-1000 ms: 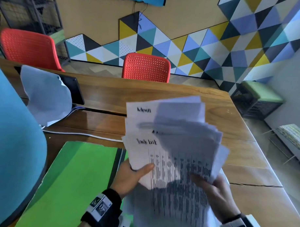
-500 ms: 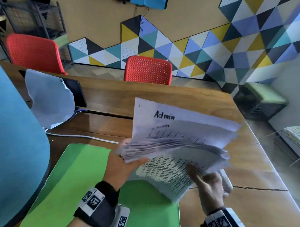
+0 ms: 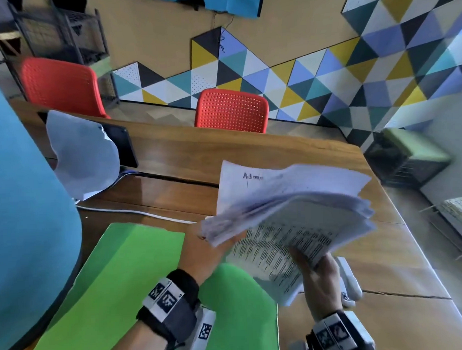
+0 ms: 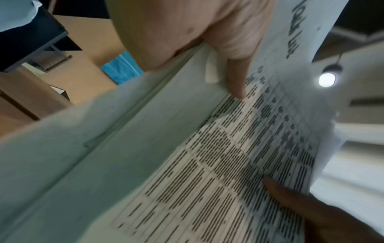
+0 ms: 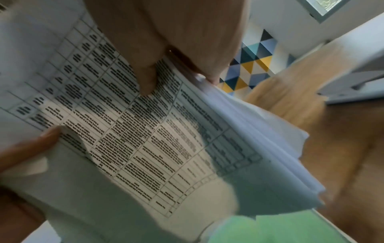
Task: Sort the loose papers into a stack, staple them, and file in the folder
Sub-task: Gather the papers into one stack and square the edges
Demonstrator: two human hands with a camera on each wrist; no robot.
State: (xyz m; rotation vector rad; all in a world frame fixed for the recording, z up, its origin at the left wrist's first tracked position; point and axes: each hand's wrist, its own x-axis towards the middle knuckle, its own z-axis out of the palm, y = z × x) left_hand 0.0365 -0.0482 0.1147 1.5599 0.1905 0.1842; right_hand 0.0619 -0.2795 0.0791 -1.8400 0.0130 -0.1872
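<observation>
Both pinching the papers (image 3: 291,214) above the green folder (image 3: 118,278): left hand (image 3: 201,250) at one edge, right hand (image 3: 321,281) at the near corner. Light, floppy, slippery, edges fanned; best gripped at opposite edges.

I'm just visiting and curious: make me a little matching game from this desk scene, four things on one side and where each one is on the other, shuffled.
Things:
1. papers
2. green folder
3. white stapler
4. red chair

Places:
A. lying open on the table, under the left wrist
B. behind the far edge of the table
C. held up in both hands
D. on the table, beside the right hand

Pairs: 1-C, 2-A, 3-D, 4-B
</observation>
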